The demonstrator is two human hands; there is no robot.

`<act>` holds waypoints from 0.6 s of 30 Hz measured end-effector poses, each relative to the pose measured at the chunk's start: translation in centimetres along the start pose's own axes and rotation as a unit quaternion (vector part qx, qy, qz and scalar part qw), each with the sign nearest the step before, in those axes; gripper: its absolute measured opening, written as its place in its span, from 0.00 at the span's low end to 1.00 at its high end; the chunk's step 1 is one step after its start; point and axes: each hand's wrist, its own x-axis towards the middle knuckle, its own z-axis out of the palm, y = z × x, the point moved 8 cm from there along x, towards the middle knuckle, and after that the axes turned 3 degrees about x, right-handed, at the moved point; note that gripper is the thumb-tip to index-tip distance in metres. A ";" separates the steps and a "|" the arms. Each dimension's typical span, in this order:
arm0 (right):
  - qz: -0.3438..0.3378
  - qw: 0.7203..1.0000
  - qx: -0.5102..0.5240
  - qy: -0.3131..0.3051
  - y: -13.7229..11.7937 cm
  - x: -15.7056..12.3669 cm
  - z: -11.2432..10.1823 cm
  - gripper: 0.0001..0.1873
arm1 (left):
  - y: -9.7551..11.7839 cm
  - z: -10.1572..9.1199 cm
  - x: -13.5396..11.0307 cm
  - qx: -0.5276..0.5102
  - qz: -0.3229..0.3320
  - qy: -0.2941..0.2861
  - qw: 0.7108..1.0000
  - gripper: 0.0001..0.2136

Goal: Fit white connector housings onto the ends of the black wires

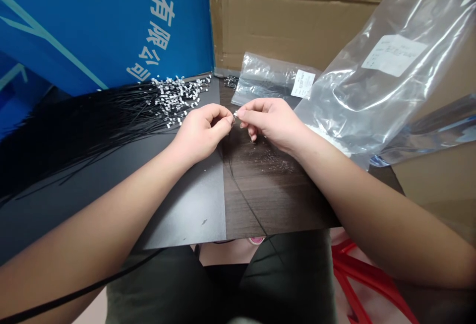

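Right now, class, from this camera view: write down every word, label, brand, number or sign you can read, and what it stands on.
"理有限公司" in white on the blue board, with the line cut off at the top of the view.
White label on the large clear plastic bag: printed lines, too blurred to read.
White label on the smaller clear plastic bag: too small to read.

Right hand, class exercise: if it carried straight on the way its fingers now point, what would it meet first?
Probably the small silver metal piece just ahead of the right hand, then the left hand behind it; depth is hard to judge here.
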 end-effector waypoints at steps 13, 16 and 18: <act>-0.038 0.999 -0.020 0.015 -0.1 0.1 -0.3 0.09 | -0.7 1.7 -0.1 -0.176 -0.053 -0.064 0.981 0.11; -0.039 0.999 -0.023 0.020 -0.3 -0.1 -0.1 0.10 | -0.7 1.9 -0.2 -0.182 -0.058 -0.076 0.979 0.11; -0.042 0.999 -0.022 0.026 -0.5 -0.3 0.1 0.11 | -0.9 1.9 -0.2 -0.201 -0.070 -0.071 0.975 0.10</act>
